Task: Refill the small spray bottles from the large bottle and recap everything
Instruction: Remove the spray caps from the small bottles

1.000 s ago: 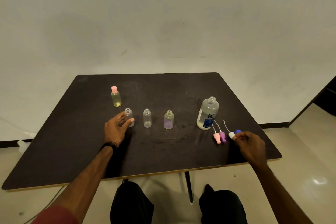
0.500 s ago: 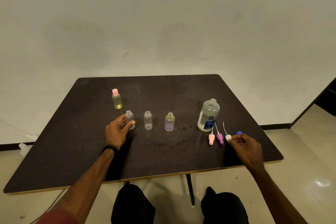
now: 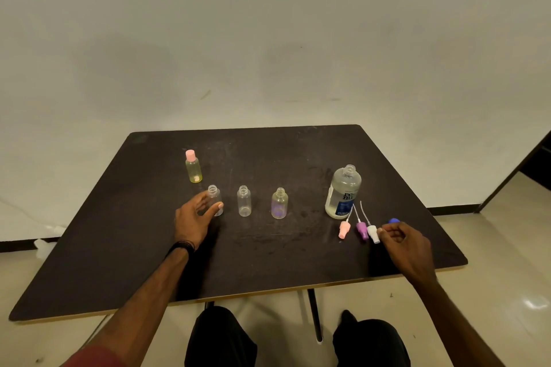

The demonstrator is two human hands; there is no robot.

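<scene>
Lettering on the large bottle (image 3: 343, 192) reads "re" over "nu" in dark type above a blue label panel; the smaller print under it is too blurred to read. No other writing shows. The bottle stands upright and uncapped on the right half of the dark counter (image 3: 268, 262), its threaded neck bare.

Small bottles number four. Three stand uncapped in a row toward the front: the left clear bottle (image 3: 215, 199), the middle clear bottle (image 3: 244, 200) and a bottle with a purple tint low in it (image 3: 279, 203). The fourth, a yellowish bottle (image 3: 193, 166), stands behind the row at the left and wears a pink cap.

Spray heads number three, lying side by side just in front of the large bottle with their thin dip tubes pointing back toward it — a pink spray head (image 3: 344, 229), a purple spray head (image 3: 362, 230) and a white spray head (image 3: 373, 233). One blue cap (image 3: 394, 220) lies just beyond the right hand.

The left hand (image 3: 193, 219) has its grip open, thumb and fingers spread on either side of the left clear bottle; whether they touch it I cannot tell. The right hand (image 3: 408, 247) curls its fingers beside the white spray head, fingertips at it — I cannot tell whether they pinch it.
</scene>
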